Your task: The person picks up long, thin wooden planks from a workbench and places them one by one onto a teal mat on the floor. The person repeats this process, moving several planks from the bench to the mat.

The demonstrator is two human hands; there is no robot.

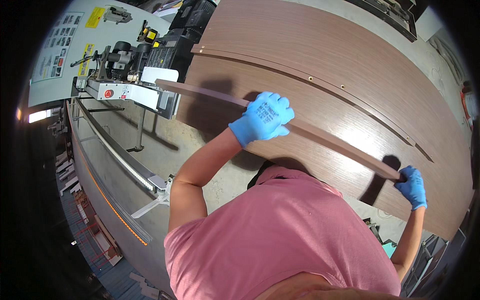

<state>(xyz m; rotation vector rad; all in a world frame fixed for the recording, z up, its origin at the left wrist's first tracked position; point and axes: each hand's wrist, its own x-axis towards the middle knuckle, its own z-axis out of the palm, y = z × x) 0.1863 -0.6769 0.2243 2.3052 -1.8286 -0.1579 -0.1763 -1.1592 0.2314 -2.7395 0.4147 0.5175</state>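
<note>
My left hand (262, 117), in a blue glove, is closed over the middle of a long narrow brown strip (340, 146). At the strip's right end, my right hand (412, 187), also in a blue glove, has its fingers wrapped round it. The strip runs slantwise above a wide brown wood-grain panel (310, 37) and casts shadows on it. Its left end reaches to the white plate (160, 75) of a machine. Beyond the strip, a second long brown strip (270, 65) with brass-coloured round fittings lies across the panel.
At the left stands the machine, its light control box (135, 94) bearing a red button (108, 93). A curved metal rail (112, 145) runs along the left near side. Past the panel's far edge is a dark frame (395, 20). An orange object (467, 102) stands at the far right.
</note>
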